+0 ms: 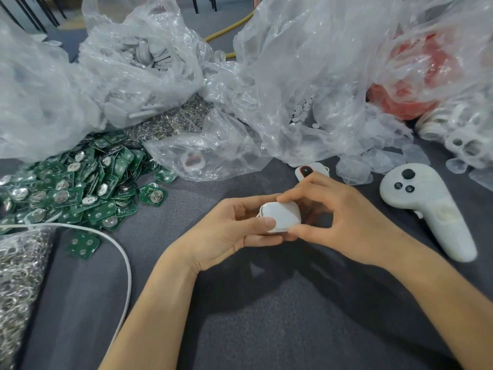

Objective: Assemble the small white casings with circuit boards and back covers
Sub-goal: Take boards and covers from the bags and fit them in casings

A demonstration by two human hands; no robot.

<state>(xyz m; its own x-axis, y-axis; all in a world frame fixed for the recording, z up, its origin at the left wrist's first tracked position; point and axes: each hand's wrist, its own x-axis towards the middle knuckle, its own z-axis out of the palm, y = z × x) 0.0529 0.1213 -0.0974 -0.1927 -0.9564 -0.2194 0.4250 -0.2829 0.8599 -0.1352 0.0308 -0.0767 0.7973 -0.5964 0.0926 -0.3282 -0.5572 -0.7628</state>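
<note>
A grey cloth-covered table (pixel 266 321) fills the view, and crumpled clear plastic bags crowd its far half. The biggest bag (pixel 320 76) rises at the right, with a red bag (pixel 410 86) showing through it. A middle bag (pixel 144 54) holds flat grey pieces. At the left, a loose pile of green circuit boards (pixel 74 188) with round silver cells spreads across the cloth. Just in front of it lies a bag of small metal rings (pixel 16 276), and a white cable (pixel 121 252) curves past that bag. On the right, a white handheld controller (pixel 426 209) lies on the cloth, with a heap of white ring-shaped parts (pixel 458 137) beyond it. In the middle, just above the cloth, the left hand (pixel 226 231) is palm up, its fingers curled under the small white casing (pixel 281 216) and its thumb pressing the near face. The right hand (pixel 341 217) pinches the same casing from the other side, forefinger on the top edge and thumb at the lower edge. Just behind the hands, another white casing with a dark red-rimmed window (pixel 309 170) rests on the cloth.
</note>
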